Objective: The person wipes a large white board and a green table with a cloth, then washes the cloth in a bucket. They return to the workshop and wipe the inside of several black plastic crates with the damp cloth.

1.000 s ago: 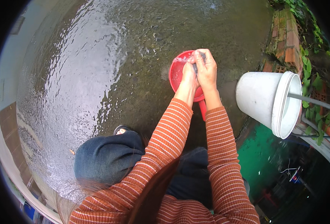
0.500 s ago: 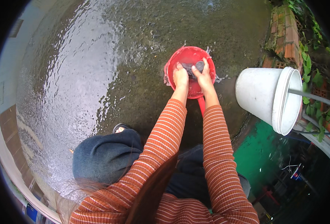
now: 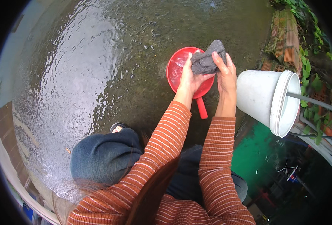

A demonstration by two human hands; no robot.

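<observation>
Between my two hands is a bunched, wet dark-grey cloth (image 3: 208,60), held up above a red dipper (image 3: 174,69). My left hand (image 3: 189,78) grips the cloth's near-left side, its thumb and fingers curled round the lower part. On the other side my right hand (image 3: 227,74) presses its thumb against the cloth, with the fingers behind it. The dipper rests on the wet ground with its handle pointing back toward me, and some water shows in its bowl. The cloth and hands hide the bowl's right part.
A white bucket (image 3: 257,96) stands to the right, with a grey pipe (image 3: 312,99) reaching into its mouth. Beyond it are a mossy brick edging (image 3: 284,35) and green plants. Wet concrete (image 3: 136,75) spreads ahead and left; a green surface (image 3: 254,150) lies at the lower right.
Both hands have lifted the cloth out of the dipper's bowl, up and to the right. Splashing around the dipper's rim has stopped, and its handle now shows more fully.
</observation>
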